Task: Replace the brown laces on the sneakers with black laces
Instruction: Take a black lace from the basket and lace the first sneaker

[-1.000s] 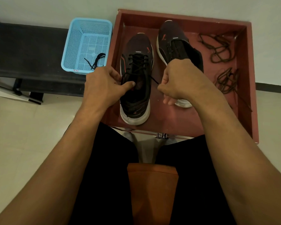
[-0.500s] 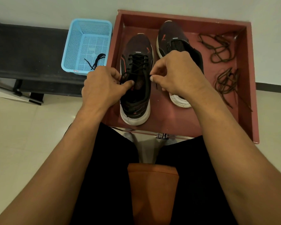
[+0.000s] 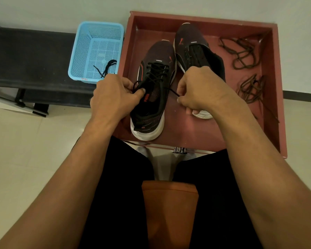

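Two dark sneakers stand in a red-brown tray. The left sneaker is threaded with a black lace. My left hand pinches the lace's left end beside the shoe's opening. My right hand pinches the right end, drawn taut to the right of the shoe. The right sneaker lies behind my right hand, its tongue loose; its heel is partly hidden. Two bundles of brown laces lie at the tray's right side. Another black lace lies in the blue basket.
The blue basket sits on a dark low bench left of the tray. A pale wall runs behind both. My black-clad legs and an orange-brown seat fill the lower view; pale tiled floor lies at left.
My right hand went up to the shoe's eyelets half a second ago, then pulled back down and to the right with the lace end. My left hand stayed put, pinching its end.
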Demonstrator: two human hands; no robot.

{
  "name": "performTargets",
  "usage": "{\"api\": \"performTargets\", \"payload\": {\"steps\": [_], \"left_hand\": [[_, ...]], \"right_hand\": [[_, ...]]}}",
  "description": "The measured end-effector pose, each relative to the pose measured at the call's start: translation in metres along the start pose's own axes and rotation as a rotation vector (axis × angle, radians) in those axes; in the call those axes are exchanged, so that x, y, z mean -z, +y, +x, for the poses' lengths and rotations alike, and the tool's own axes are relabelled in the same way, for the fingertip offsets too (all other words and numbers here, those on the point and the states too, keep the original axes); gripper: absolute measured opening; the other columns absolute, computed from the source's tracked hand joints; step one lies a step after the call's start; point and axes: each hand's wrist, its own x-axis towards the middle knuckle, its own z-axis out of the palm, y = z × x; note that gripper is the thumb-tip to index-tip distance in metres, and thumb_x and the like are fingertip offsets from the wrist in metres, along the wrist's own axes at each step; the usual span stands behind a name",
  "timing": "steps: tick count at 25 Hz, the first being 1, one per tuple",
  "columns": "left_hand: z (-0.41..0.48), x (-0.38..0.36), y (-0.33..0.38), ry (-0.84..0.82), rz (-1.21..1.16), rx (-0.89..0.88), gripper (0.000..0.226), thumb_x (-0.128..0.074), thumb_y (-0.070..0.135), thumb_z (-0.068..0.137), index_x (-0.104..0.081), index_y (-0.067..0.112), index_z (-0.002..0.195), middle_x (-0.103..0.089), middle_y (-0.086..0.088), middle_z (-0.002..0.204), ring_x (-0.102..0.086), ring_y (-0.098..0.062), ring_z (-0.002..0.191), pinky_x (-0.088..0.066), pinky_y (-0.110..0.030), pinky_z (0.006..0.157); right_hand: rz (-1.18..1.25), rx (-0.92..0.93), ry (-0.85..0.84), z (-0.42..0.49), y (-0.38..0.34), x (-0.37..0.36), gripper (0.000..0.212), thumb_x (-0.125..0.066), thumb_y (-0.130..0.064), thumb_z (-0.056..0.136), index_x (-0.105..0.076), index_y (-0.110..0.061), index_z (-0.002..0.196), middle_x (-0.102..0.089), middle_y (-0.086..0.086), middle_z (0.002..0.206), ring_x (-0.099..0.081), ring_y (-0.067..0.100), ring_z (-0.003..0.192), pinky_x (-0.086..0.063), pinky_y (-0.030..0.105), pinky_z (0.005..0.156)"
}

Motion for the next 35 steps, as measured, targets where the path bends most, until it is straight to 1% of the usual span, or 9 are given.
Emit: {"api": "performTargets", "payload": {"steps": [3, 5, 9, 12, 16, 24, 28, 32, 35], "left_hand": [[0.001, 0.0, -0.003, 0.005, -0.009, -0.051, 0.034, -0.075, 0.068, 0.072, -0.069, 0.035, 0.074, -0.058, 0.015, 0.058, -0.064, -0.014, 0.069, -0.058, -0.038, 0.073], [0.0, 0.003, -0.004, 0.031, -0.059, -0.118, 0.037, -0.075, 0.068, 0.078, -0.073, 0.031, 0.083, -0.053, 0.013, 0.059, -0.052, -0.004, 0.059, -0.047, -0.027, 0.063], [-0.001, 0.009, -0.004, 0.013, -0.153, -0.154, 0.02, -0.074, 0.042, 0.094, -0.079, 0.022, 0.093, -0.06, 0.003, 0.067, -0.048, -0.004, 0.054, -0.04, -0.017, 0.059], [-0.001, 0.01, -0.006, 0.038, -0.148, -0.124, 0.013, -0.076, 0.037, 0.093, -0.079, 0.025, 0.089, -0.054, 0.004, 0.065, -0.045, -0.006, 0.057, -0.041, -0.022, 0.062], [0.0, 0.011, -0.009, 0.073, -0.185, -0.051, 0.01, -0.078, 0.035, 0.091, -0.076, 0.028, 0.085, -0.046, 0.009, 0.059, -0.045, -0.003, 0.051, -0.034, -0.01, 0.055], [0.009, 0.012, -0.034, 0.07, -0.254, 0.102, 0.011, -0.081, 0.034, 0.088, -0.078, 0.024, 0.084, -0.048, 0.006, 0.06, -0.048, -0.014, 0.062, -0.048, -0.032, 0.071], [0.008, 0.011, -0.03, 0.07, -0.262, 0.068, 0.015, -0.077, 0.036, 0.092, -0.079, 0.021, 0.091, -0.049, 0.006, 0.061, -0.049, -0.013, 0.063, -0.048, -0.032, 0.07], [0.006, 0.012, -0.019, 0.021, -0.376, 0.052, 0.032, -0.063, 0.046, 0.094, -0.07, 0.016, 0.086, -0.068, -0.015, 0.081, -0.061, -0.029, 0.07, -0.055, -0.045, 0.07], [0.003, 0.014, -0.01, 0.065, -0.574, 0.072, 0.034, -0.054, 0.035, 0.102, -0.063, 0.014, 0.077, -0.06, -0.013, 0.075, -0.054, -0.026, 0.068, -0.046, -0.037, 0.065]], "right_hand": [[0.15, 0.12, 0.021, -0.002, -0.004, 0.002, 0.016, -0.074, -0.018, 0.098, -0.073, -0.019, 0.114, -0.076, -0.001, 0.068, -0.07, 0.007, 0.048, -0.055, 0.021, 0.049], [0.186, 0.151, 0.063, -0.002, -0.005, 0.003, 0.006, -0.075, -0.023, 0.097, -0.077, -0.023, 0.103, -0.074, -0.004, 0.064, -0.068, 0.003, 0.045, -0.051, 0.015, 0.047], [0.233, 0.164, 0.106, -0.001, 0.0, 0.006, 0.006, -0.078, -0.028, 0.095, -0.079, -0.025, 0.089, -0.071, -0.006, 0.059, -0.064, 0.003, 0.042, -0.052, 0.014, 0.049], [0.256, 0.14, 0.107, -0.001, 0.001, 0.008, 0.008, -0.079, -0.028, 0.095, -0.079, -0.025, 0.087, -0.07, -0.006, 0.058, -0.062, 0.003, 0.04, -0.048, 0.011, 0.046], [0.234, 0.064, 0.099, -0.002, 0.006, 0.014, 0.012, -0.078, -0.026, 0.095, -0.079, -0.025, 0.082, -0.069, -0.005, 0.056, -0.059, 0.001, 0.037, -0.04, 0.006, 0.042], [0.192, -0.029, 0.075, -0.004, 0.016, 0.023, 0.013, -0.078, -0.02, 0.094, -0.079, -0.021, 0.08, -0.069, -0.001, 0.059, -0.057, -0.003, 0.036, -0.039, 0.007, 0.043], [0.188, -0.018, 0.088, -0.004, 0.016, 0.021, 0.014, -0.076, -0.021, 0.093, -0.078, -0.023, 0.079, -0.068, -0.003, 0.06, -0.061, 0.001, 0.04, -0.039, 0.007, 0.043], [0.216, -0.007, 0.223, -0.001, 0.012, 0.021, 0.016, -0.074, -0.038, 0.089, -0.078, -0.024, 0.082, -0.061, -0.012, 0.067, -0.055, 0.0, 0.062, -0.034, 0.011, 0.054], [0.313, 0.047, 0.36, 0.004, 0.013, 0.017, 0.023, -0.072, -0.041, 0.092, -0.08, -0.021, 0.082, -0.06, -0.017, 0.061, -0.057, -0.003, 0.06, -0.036, 0.007, 0.055]]}}
